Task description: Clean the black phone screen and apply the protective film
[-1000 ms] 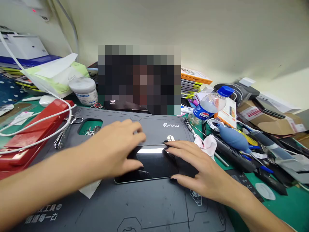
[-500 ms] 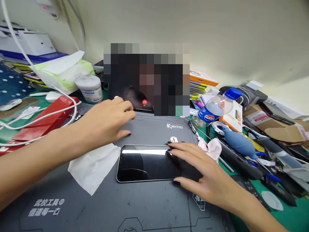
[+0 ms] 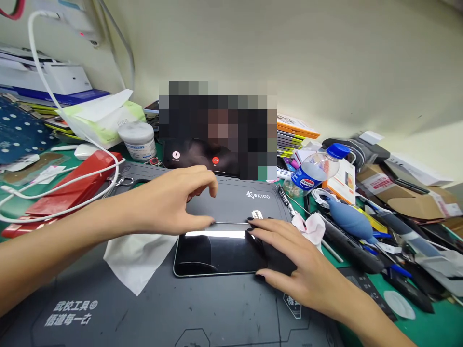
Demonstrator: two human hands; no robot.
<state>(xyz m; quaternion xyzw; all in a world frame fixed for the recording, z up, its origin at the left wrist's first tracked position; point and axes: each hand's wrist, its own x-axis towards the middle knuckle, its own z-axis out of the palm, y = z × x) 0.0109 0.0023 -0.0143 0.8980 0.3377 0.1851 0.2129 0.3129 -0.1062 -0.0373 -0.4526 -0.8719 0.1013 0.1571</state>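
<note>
A smartphone [image 3: 202, 255] with a dark, glossy screen lies face up and sideways on the grey work mat [image 3: 162, 313]. My right hand [image 3: 289, 260] spans its right end, thumb at the near edge and fingers at the far edge. Above the phone's far left corner hovers my left hand [image 3: 181, 200], thumb stretched out and fingers bent, with a gap between them and nothing held. Beneath my left wrist, a white wipe [image 3: 139, 260] is spread on the mat. A razor blade [image 3: 256, 215] rests just beyond my right fingertips.
Behind the mat stands a propped-up screen [image 3: 191, 156], partly pixelated. On the left are a paste jar [image 3: 139, 144], a red box [image 3: 75, 185] and a white cable [image 3: 117, 183]. A Pepsi bottle [image 3: 313, 171], a blue air blower [image 3: 350, 219] and tools crowd the right.
My left hand has shifted right and nearer, from beyond the phone to over its far left corner. My right hand stays around the phone's right end. The view has tilted slightly.
</note>
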